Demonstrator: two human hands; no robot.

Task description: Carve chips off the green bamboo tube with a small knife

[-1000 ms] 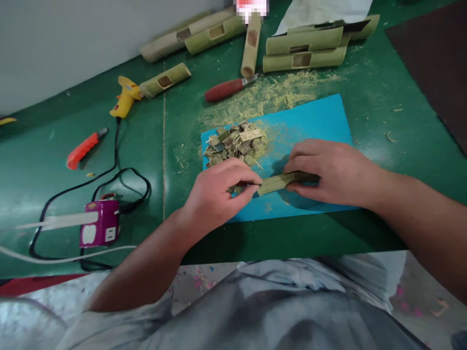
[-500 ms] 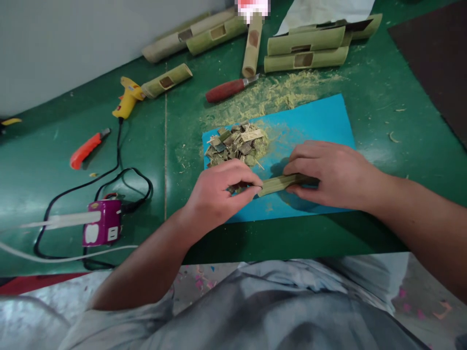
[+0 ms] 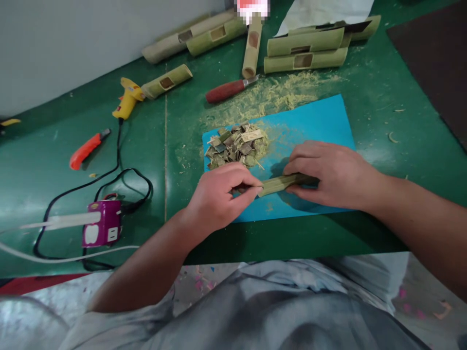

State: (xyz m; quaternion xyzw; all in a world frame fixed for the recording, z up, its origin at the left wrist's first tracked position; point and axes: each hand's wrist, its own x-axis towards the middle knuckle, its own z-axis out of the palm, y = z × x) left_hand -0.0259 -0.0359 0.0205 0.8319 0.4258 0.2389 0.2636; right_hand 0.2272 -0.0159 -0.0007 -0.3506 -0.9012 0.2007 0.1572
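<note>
A short greenish bamboo piece (image 3: 274, 185) lies between my hands, low over the blue sheet (image 3: 321, 119). Its left end is pinched between the thumb and fingers of my left hand (image 3: 224, 194). My right hand (image 3: 328, 172) grips the other end, thumb below and fingers above, and hides part of it. Just beyond my left hand is a heap of bamboo chips (image 3: 237, 146) on the sheet's left part.
Behind the sheet lie a red-handled knife (image 3: 225, 91), pale shavings (image 3: 288, 95) and cut bamboo tubes (image 3: 306, 41). On the left are a yellow glue gun (image 3: 127, 102), an orange cutter (image 3: 85, 151) and a purple power box (image 3: 102, 223) with cables.
My left hand has shifted slightly at the bamboo piece's left end, its fingers closer to the thumb. My right hand looks unmoved.
</note>
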